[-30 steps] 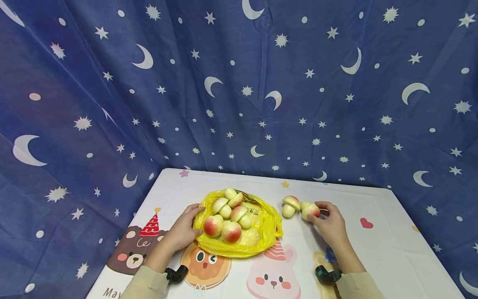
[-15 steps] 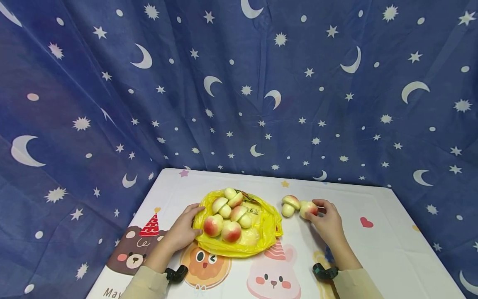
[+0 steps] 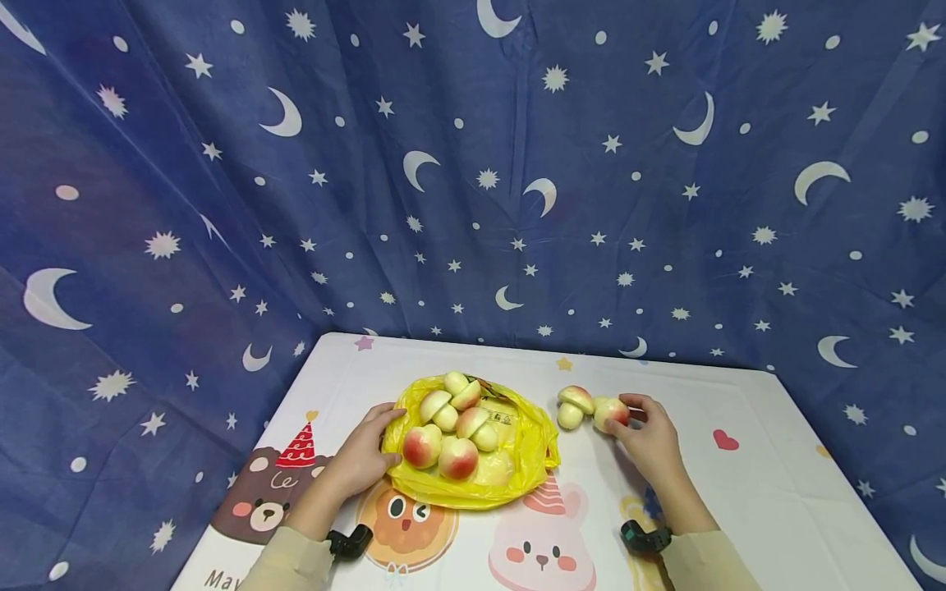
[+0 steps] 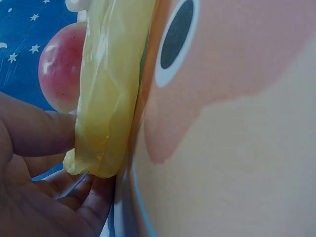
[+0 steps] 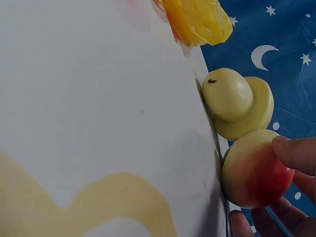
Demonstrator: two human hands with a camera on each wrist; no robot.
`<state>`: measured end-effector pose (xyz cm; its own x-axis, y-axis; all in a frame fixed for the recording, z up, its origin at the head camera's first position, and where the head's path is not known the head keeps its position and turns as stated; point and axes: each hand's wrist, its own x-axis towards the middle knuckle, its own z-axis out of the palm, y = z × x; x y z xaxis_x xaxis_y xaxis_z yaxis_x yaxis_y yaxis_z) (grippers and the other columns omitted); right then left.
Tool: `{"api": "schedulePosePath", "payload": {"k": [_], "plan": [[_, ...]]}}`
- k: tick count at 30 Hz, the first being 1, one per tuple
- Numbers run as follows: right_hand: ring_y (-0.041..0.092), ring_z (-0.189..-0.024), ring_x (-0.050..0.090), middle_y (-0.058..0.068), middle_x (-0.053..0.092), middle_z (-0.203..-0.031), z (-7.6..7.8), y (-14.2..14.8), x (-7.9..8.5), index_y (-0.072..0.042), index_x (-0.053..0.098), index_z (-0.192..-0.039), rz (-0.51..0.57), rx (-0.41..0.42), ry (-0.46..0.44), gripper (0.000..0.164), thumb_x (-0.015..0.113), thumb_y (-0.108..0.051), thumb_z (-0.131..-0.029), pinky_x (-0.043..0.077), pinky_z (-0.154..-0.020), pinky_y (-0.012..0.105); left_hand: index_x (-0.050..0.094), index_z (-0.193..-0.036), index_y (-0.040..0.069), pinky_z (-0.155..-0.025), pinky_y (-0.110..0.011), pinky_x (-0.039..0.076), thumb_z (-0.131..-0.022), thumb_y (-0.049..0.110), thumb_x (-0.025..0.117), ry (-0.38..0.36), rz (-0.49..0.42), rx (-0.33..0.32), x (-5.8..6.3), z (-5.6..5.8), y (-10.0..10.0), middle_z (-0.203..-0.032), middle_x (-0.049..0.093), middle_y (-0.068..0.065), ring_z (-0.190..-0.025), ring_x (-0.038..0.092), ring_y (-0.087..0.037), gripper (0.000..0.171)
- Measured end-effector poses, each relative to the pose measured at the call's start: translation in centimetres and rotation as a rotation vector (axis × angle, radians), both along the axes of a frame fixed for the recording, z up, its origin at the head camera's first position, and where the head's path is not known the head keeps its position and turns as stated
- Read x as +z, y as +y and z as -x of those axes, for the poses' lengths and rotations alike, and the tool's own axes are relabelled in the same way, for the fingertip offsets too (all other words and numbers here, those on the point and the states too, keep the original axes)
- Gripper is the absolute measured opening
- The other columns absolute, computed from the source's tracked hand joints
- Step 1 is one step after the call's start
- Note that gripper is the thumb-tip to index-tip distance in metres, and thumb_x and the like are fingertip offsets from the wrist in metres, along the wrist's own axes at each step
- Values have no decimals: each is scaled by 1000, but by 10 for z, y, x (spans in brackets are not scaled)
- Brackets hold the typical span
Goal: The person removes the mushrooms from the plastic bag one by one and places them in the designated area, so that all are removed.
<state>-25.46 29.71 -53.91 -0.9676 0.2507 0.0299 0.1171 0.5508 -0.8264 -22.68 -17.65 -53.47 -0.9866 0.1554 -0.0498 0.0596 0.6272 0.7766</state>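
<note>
A yellow plastic bag (image 3: pixel 534 443) lies spread open on the table, and several cream-and-red toy mushrooms (image 3: pixel 457 458) sit in it. My left hand (image 3: pixel 362 451) grips the bag's left edge; the left wrist view shows the thumb on one side of the yellow plastic (image 4: pixel 106 98) and fingers beneath it. To the right of the bag, my right hand (image 3: pixel 652 439) holds a toy mushroom (image 3: pixel 612 414) by its red cap, thumb and fingers about it. Touching or nearly touching that one is a second toy mushroom (image 3: pixel 575 406), whose pale stem (image 5: pixel 224 94) faces the right wrist camera.
The white table cover (image 3: pixel 776 492) carries printed cartoons, among them a bear (image 3: pixel 266 505) and a rabbit (image 3: pixel 543 546). Behind the table hangs a blue curtain (image 3: pixel 473 205) with moons and stars. Black wrist cameras (image 3: pixel 645 538) are strapped on both wrists.
My right hand and its toy mushroom have shifted slightly left, closer to the other loose one, then stayed there. The left hand and the bag look unmoved.
</note>
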Motion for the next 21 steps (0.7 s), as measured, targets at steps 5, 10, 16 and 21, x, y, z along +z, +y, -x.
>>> {"api": "schedulePosePath", "payload": {"k": [5, 10, 16, 21], "plan": [[41, -140, 59, 22, 58, -151, -1, 4, 4, -4, 58, -146, 3, 10, -12, 57, 80, -16, -95, 54, -114, 46, 55, -156, 7, -126, -59, 39, -86, -2, 77, -1, 1, 4, 1, -1, 0, -171, 38, -16, -156, 42, -46, 74], [41, -141, 60, 22, 60, -150, -2, 9, 8, -4, 57, -148, 29, 16, -14, 57, 78, -17, -97, 49, -88, 6, 54, -156, 7, -125, -59, 39, -86, -2, 77, 6, 8, 4, 1, -1, 0, -170, 39, -17, -156, 43, -46, 74], [41, -142, 58, 21, 59, -151, -5, 12, 13, -3, 56, -149, 55, 11, -4, 58, 79, -18, -97, 44, -80, 0, 54, -156, 5, -126, -59, 39, -86, -2, 76, 13, 11, 4, 2, -1, 1, -170, 39, -17, -156, 42, -45, 73], [41, -141, 58, 21, 59, -151, -8, 12, 19, -3, 56, -149, 66, 5, 8, 58, 79, -17, -97, 48, -79, 0, 54, -156, 5, -126, -57, 39, -86, -3, 76, 14, 14, 4, 1, 0, 1, -170, 39, -17, -157, 42, -45, 73]]}}
